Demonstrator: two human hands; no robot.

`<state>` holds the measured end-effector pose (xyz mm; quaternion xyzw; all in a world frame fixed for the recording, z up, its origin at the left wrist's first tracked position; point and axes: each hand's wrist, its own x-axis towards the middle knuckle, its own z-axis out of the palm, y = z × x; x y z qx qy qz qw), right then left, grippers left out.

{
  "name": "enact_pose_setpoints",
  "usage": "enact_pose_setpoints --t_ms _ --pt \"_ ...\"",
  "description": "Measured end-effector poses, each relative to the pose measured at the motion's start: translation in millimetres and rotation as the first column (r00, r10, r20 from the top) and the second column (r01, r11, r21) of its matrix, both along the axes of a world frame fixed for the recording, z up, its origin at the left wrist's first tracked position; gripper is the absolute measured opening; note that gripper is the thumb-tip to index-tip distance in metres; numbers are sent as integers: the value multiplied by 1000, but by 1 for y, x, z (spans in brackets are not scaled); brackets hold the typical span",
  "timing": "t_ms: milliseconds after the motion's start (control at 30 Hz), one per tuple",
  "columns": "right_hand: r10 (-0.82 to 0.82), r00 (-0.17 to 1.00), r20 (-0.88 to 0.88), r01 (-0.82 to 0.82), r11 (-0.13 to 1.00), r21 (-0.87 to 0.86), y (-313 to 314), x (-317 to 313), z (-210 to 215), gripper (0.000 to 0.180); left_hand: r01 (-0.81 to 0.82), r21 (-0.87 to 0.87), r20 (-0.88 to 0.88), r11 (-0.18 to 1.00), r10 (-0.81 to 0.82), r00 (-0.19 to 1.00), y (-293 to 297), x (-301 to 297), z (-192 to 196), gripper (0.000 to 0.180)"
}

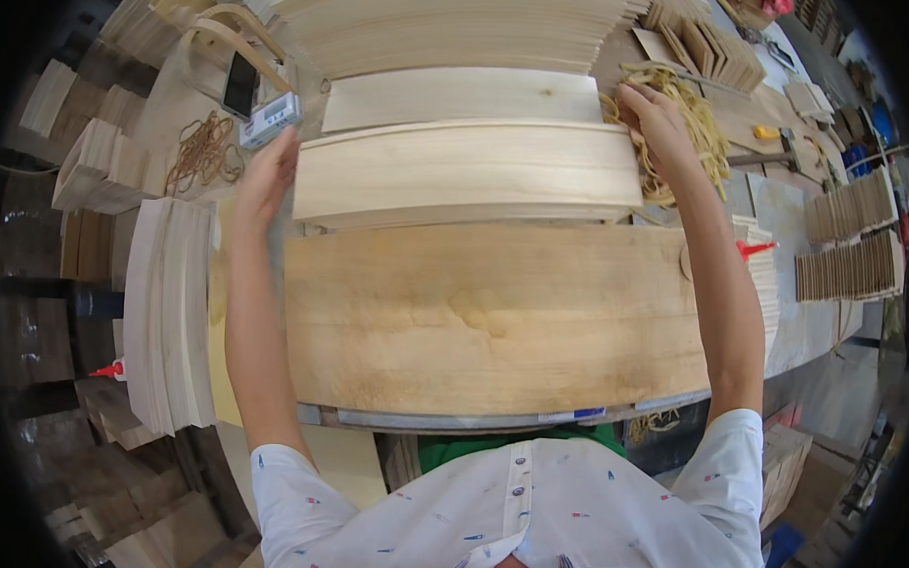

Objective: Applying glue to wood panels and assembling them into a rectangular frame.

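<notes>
far left: black flat phone (239,84) beside a pale curved wooden loop (268,69); nearer, loose tangle of tan-brown rubber bands (203,153). left, nearer still: stack of long pale wooden boards (171,314).

far right: leaning thin tan wooden panels (725,55); nearer, long-handled hammer (762,158). right edge: two rows of thin brown wooden slats (848,268).

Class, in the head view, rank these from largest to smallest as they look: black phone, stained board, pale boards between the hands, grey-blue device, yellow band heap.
1. Stained board
2. Pale boards
3. Yellow band heap, partly covered
Unranked, smallest: black phone and grey-blue device look alike.
</notes>
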<state>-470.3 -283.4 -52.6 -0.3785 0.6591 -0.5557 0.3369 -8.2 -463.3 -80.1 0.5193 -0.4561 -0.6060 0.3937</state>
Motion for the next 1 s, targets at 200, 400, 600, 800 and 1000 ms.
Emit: enact_pose_setpoints --t_ms 200,400,600,800,1000 --pt "167 983 -71 -110 860 498 -42 -20 -9 35 290 113 301 950 -311 902 -27 -58 2 48" --pt "107 994 -5 -92 875 476 -56 -12 -3 35 349 181 364 919 -393 844 -46 -58 0 49" --pt "219 973 -72 -146 825 546 -57 -13 -4 35 328 180 277 927 -368 888 -39 -66 14 44" --pt "223 974 -46 -169 843 511 -52 -13 -3 37 329 206 -182 921 -295 938 -39 -62 7 48" --pt "145 989 34 -144 865 480 -45 -18 -3 44 289 209 -156 934 -260 953 -20 -80 43 48"
